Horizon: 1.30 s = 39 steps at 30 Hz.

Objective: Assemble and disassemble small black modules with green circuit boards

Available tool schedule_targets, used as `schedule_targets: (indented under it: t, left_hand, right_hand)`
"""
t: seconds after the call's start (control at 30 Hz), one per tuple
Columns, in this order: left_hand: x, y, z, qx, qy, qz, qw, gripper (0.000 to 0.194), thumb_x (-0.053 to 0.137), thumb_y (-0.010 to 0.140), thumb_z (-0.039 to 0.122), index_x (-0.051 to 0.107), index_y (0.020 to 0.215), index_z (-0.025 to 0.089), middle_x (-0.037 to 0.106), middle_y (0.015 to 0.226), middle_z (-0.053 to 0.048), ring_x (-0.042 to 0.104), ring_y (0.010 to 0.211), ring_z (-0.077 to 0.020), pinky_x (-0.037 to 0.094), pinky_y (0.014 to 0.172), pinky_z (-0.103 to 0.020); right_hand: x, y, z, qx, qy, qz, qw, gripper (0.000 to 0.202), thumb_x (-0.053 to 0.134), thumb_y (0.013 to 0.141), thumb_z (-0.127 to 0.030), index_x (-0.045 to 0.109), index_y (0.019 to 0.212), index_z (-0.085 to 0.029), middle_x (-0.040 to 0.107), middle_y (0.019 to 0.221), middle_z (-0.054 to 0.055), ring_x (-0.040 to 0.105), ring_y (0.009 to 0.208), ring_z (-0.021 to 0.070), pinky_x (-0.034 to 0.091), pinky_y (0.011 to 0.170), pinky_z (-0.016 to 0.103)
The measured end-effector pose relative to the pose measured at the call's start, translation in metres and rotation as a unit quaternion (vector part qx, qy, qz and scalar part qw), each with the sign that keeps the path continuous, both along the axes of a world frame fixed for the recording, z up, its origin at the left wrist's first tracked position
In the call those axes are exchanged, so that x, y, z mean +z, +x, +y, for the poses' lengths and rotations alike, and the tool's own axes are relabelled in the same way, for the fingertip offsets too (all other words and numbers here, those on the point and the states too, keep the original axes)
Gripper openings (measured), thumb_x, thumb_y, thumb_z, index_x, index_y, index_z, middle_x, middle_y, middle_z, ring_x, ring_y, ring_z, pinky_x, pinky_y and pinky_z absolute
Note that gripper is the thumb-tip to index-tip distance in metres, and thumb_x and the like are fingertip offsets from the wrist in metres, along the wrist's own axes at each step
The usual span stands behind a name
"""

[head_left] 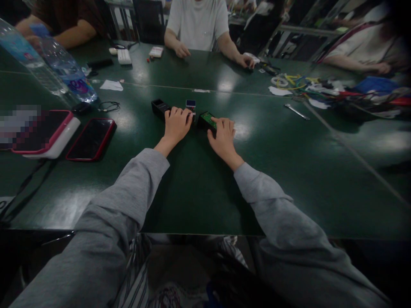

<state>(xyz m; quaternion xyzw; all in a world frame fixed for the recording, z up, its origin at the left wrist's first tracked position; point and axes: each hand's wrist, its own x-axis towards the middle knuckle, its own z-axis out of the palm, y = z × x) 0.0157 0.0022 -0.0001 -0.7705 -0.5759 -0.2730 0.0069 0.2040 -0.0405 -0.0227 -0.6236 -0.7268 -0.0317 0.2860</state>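
Observation:
My left hand [177,125] rests over a black box-shaped case [159,108] on the green table, its fingers curled and their tips close to a small module with a blue screen [191,104]. Whether those fingertips grip anything is too small to tell. To the right, my right hand [222,133] is on a second black case that holds a green circuit board [209,119]. The index finger reaches onto the board and the thumb is at the near side of the case.
Left on the green table [192,192] are a red-edged phone [91,140], stacked devices [45,132] and two leaning bottles [69,70]. A wrench [296,111] and tangled cables [334,90] lie right. People sit across the table.

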Motion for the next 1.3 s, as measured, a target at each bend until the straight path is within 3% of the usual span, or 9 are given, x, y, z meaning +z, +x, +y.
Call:
schedule_targets:
  t: [0.37,1.03,1.3]
  left_hand:
    - [-0.005,0.000,0.002,0.005,0.019,0.007,1.000,0.046,0.025,0.107,0.041,0.066,0.121,0.023,0.070,0.126,-0.015,0.051,0.131,-0.0356,0.033,0.108,-0.055]
    - [0.007,-0.001,-0.005,-0.007,-0.016,-0.015,1.000,0.050,0.023,0.106,0.046,0.064,0.126,0.025,0.069,0.129,-0.014,0.049,0.134,-0.0362,0.033,0.109,-0.056]
    - [0.003,0.000,-0.003,-0.001,-0.008,-0.015,1.000,0.049,0.025,0.106,0.045,0.064,0.125,0.025,0.070,0.126,-0.014,0.049,0.134,-0.0363,0.032,0.109,-0.056]
  right_hand:
    - [0.000,0.001,0.001,0.008,-0.004,0.006,1.000,0.049,0.051,0.094,-0.024,0.049,0.143,-0.020,0.049,0.134,0.017,0.043,0.131,0.0376,0.045,0.105,0.064]
    - [0.002,0.001,0.001,0.009,-0.004,0.008,1.000,0.050,0.051,0.092,-0.022,0.051,0.142,-0.017,0.051,0.134,0.018,0.046,0.130,0.0369,0.046,0.107,0.063]
    - [0.001,0.001,0.002,0.013,-0.014,0.012,1.000,0.050,0.051,0.093,-0.022,0.049,0.143,-0.015,0.049,0.135,0.019,0.045,0.130,0.0372,0.045,0.108,0.063]
